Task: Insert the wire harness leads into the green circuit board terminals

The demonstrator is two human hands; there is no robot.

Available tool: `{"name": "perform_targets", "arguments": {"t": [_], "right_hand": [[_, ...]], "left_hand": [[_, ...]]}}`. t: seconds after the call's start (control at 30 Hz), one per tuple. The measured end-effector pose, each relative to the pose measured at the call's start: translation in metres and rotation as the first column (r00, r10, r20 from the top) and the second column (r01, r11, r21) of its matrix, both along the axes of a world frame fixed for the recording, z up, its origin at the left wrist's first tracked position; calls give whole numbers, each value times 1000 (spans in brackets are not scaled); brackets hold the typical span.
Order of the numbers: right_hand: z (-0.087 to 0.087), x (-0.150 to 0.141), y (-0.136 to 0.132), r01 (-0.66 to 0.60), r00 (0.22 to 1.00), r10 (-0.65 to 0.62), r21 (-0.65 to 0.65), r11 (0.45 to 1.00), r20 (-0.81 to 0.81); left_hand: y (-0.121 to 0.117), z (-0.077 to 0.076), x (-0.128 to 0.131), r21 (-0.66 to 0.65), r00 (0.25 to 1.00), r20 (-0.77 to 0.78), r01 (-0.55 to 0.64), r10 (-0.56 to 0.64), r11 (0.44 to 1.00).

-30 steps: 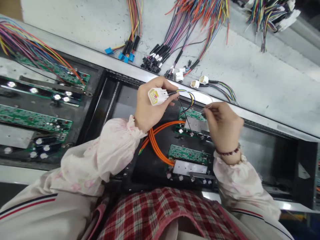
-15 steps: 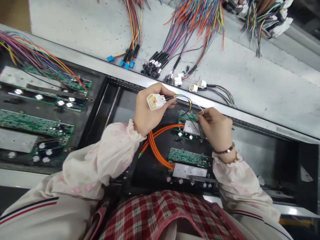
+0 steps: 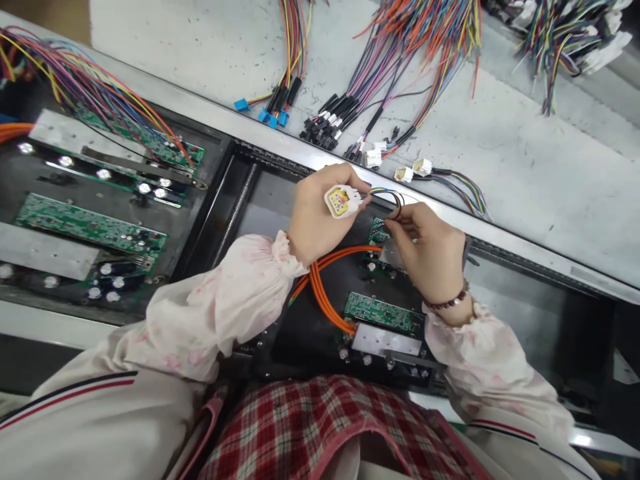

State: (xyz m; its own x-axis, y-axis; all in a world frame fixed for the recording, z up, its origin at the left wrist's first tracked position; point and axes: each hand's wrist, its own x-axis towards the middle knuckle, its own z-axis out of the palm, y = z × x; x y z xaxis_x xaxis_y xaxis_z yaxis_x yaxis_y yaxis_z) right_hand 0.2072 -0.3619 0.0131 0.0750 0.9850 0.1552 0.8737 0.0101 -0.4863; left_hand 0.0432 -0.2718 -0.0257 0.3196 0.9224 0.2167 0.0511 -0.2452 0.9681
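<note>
My left hand (image 3: 327, 210) is closed around a wire harness just behind its white connector (image 3: 341, 201), which has a yellow insert and faces up toward me. Thin blue, yellow and dark wires (image 3: 387, 193) arc from the connector across to my right hand (image 3: 425, 247). The right thumb and forefinger pinch these wires near their ends. Below the hands, a green circuit board (image 3: 377, 230) with a metal plate is partly covered by my right hand. Thick orange cables (image 3: 320, 293) loop from it to a second green board (image 3: 383, 311) nearer my body.
On the white bench (image 3: 180, 53) lie two more white connectors (image 3: 413, 169), black-ended harnesses (image 3: 330, 123) and blue-ended ones (image 3: 265, 115). A metal rail (image 3: 210, 120) divides bench from the black track. More boards (image 3: 93, 227) sit at left, with bundled coloured wires (image 3: 100, 73) above.
My right hand has shifted its pinch from one white wire to the wires gathered closer to the connector. The view has moved slightly, so the surroundings sit further right.
</note>
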Motion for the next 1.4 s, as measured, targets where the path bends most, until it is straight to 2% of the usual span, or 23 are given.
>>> {"name": "perform_targets", "arguments": {"t": [0.2, 0.43, 0.73, 0.9, 1.27, 1.4], "right_hand": [[-11, 5, 2, -5, 999, 4, 32, 999, 34], [-10, 3, 0, 22, 998, -23, 19, 1000, 55], [-6, 1, -2, -15, 996, 14, 10, 1000, 94], [-1, -4, -2, -70, 981, 75, -32, 997, 181], [1, 1, 1, -53, 998, 54, -76, 996, 10], [2, 2, 2, -42, 999, 42, -73, 996, 2]], "left_hand": [[-1, 10, -2, 72, 994, -61, 93, -89, 993], [-1, 9, -3, 95, 990, -21, 142, -140, 985], [1, 14, -5, 61, 971, -171, 180, -167, 982], [0, 16, -6, 93, 968, -166, 206, -189, 974], [2, 12, -5, 137, 971, -144, 211, -191, 968], [2, 12, -4, 140, 969, -157, 214, -191, 967]]}}
